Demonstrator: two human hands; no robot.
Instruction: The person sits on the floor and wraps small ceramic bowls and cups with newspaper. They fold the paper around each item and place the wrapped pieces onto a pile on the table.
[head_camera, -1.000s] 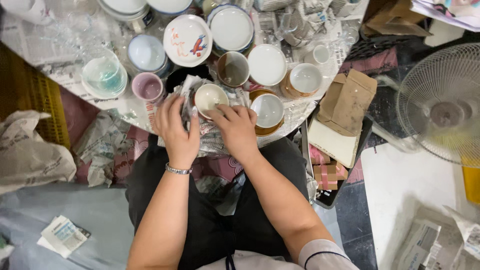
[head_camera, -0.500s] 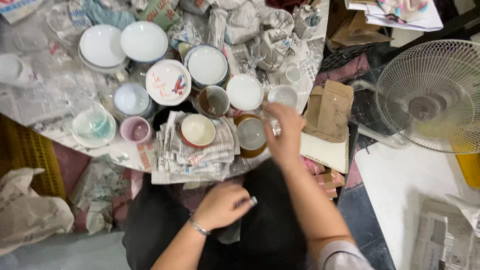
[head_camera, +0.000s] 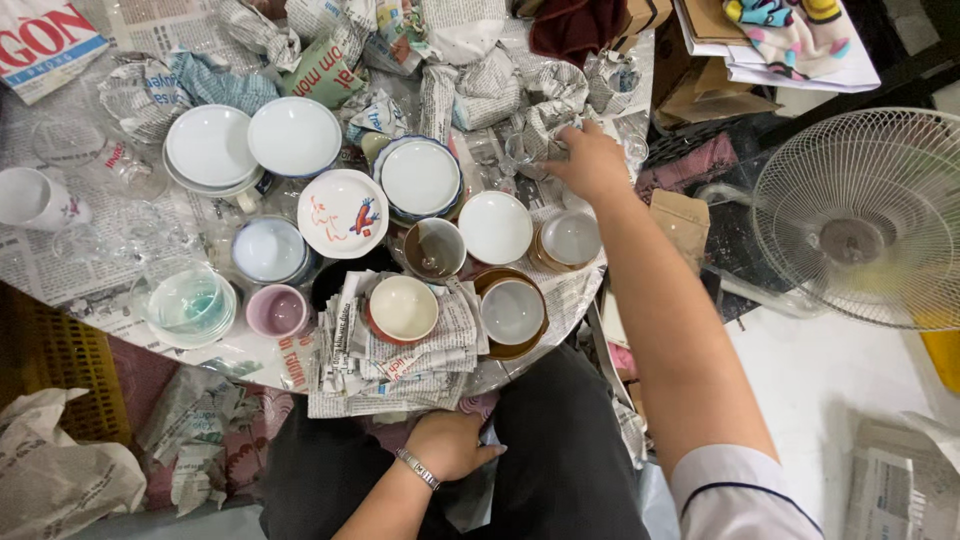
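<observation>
Right hand: the right hand (head_camera: 590, 160) reaches across the tabletop (head_camera: 60, 270), fingers curled on a small clear glass (head_camera: 522, 152); how firm the hold is cannot be told.
Glass: beyond the white bowl (head_camera: 495, 226), just beside crumpled newspaper (head_camera: 545, 95), at the fingertips.
Left hand: the left hand (head_camera: 455, 445) rests on the lap, loosely closed, holding nothing visible.
Cup: a red-rimmed cup (head_camera: 402, 308) on newspaper sheets (head_camera: 390, 365), nearer than the white bowl, well apart from both hands.
</observation>
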